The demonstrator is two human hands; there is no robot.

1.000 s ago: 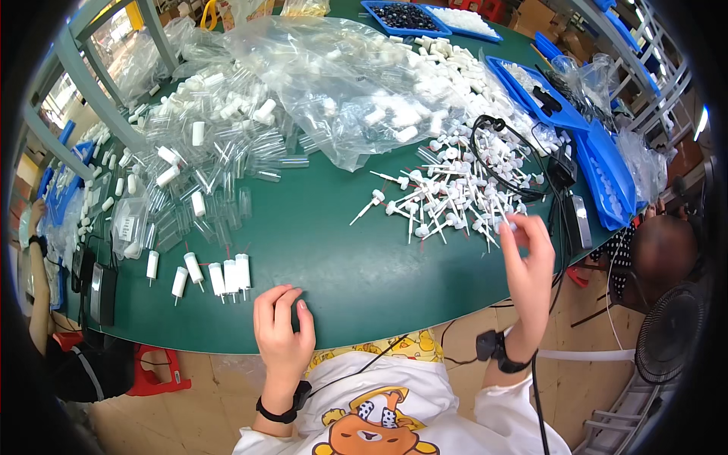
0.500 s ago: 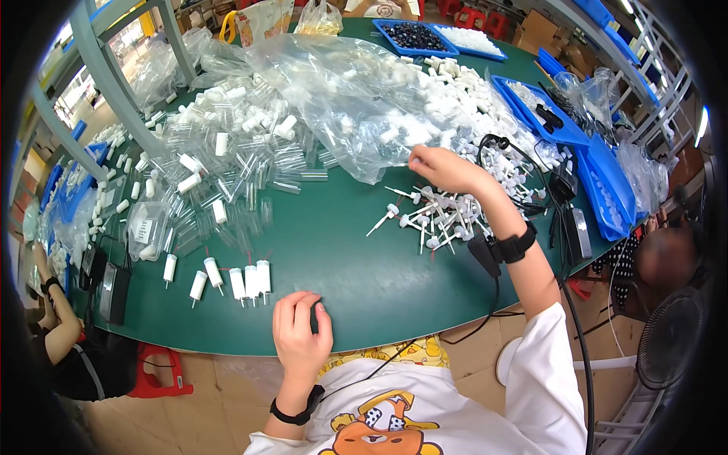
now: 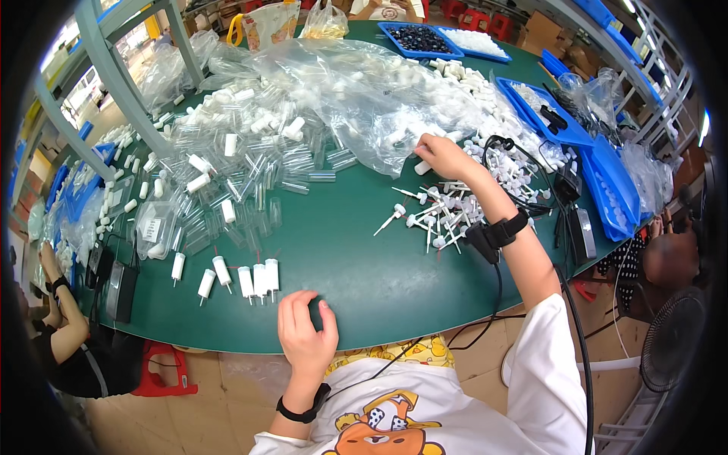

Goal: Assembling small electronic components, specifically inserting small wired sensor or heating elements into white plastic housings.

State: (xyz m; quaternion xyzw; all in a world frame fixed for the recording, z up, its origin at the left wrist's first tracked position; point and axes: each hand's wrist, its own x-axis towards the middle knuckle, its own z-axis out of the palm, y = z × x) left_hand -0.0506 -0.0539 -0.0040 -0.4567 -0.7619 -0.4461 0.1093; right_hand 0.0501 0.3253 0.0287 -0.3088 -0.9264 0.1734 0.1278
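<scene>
My right hand (image 3: 445,157) is at the middle right of the table, fingers and thumb pinched together. A small white cylinder (image 3: 422,167) shows right at its fingertips, beside the lower edge of a large clear plastic bag (image 3: 334,83). Just nearer to me lies a pile of white plunger-like parts with thin stems (image 3: 440,216); one part (image 3: 390,218) lies apart at its left. My left hand (image 3: 307,330) rests at the table's near edge, fingers loosely bent, thumb apart, holding nothing. Left of it stand several white cylinders with thin tips (image 3: 260,280).
Clear tubes (image 3: 262,171) and white cylinders are heaped at left on the green table (image 3: 341,250). Blue trays (image 3: 421,39) stand at the back and right. Black cables (image 3: 523,199) and a box (image 3: 582,233) lie right. Another person's arm (image 3: 64,296) is far left.
My right hand has shifted slightly in the view, and a small white cylinder now shows at its fingertips by the bag's edge. My left hand keeps its pose; the whole view has shifted slightly.
</scene>
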